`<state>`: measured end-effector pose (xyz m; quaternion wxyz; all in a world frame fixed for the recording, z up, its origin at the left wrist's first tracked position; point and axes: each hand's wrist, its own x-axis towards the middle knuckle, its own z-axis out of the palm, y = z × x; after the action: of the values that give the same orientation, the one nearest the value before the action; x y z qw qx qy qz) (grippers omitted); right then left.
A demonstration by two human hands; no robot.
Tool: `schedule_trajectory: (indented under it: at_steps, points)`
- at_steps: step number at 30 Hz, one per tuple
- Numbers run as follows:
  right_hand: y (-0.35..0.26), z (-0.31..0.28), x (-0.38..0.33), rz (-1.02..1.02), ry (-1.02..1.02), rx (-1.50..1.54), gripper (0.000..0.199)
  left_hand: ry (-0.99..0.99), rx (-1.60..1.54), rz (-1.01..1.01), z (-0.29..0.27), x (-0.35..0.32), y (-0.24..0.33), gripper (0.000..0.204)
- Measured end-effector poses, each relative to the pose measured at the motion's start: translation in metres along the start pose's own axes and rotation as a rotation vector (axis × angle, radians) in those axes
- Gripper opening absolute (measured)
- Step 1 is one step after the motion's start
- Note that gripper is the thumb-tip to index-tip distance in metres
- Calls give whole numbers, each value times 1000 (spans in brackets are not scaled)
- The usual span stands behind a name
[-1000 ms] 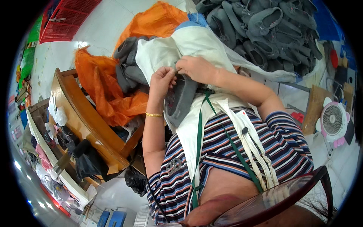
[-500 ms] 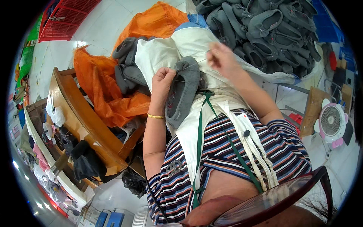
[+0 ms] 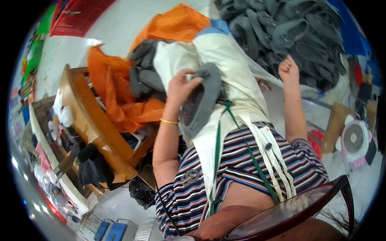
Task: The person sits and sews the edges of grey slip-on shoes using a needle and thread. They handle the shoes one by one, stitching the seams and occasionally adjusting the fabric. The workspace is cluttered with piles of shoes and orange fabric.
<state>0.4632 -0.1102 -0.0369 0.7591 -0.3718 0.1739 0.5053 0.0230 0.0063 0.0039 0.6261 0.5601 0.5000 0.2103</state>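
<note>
My left hand [image 3: 181, 85] grips a grey slipper [image 3: 204, 100] that lies on my lap over the white apron [image 3: 237, 96]. A gold bangle sits on that wrist. My right hand [image 3: 288, 69] is stretched out to the right and reaches into the big pile of grey slippers [image 3: 289, 36], its fingers curled at the pile's edge; whether it holds one I cannot tell. I wear a striped shirt under the apron.
An orange sack [image 3: 120, 100] with several grey slippers [image 3: 142, 74] in it lies at my left. A wooden bench [image 3: 92, 124] stands further left with dark cloth on it. A small white and pink fan [image 3: 356, 140] sits on the floor at the right.
My right hand has left the slipper on my lap and swung out to the right, up to the grey pile. My left hand still holds the slipper.
</note>
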Motion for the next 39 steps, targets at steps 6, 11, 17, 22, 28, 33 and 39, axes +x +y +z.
schedule_trajectory:
  at_steps: [6, 11, 17, 22, 28, 33, 39]
  points:
    - [-11, -10, 17, -16, -98, -38, 27, 133, 507, 375, 3, -1, 6, 28]
    - [-17, -2, 7, -90, -73, -186, 11, 139, 511, 378, 2, -7, 14, 20]
    - [-104, -57, 29, -145, -72, -216, 24, 178, 458, 448, 8, -1, 8, 19]
    - [-175, -98, 41, -551, 34, -321, 9, 188, 427, 450, 11, -1, 2, 21]
    - [14, 45, -42, -571, -325, -954, 16, 106, 492, 332, 11, -1, 17, 28]
    - [128, 115, -112, -747, -961, -1695, 18, 129, 302, 284, 9, 1, -10, 35]
    - [153, 101, -87, -893, -1167, -1954, 15, 172, 297, 306, 16, 8, -22, 37]
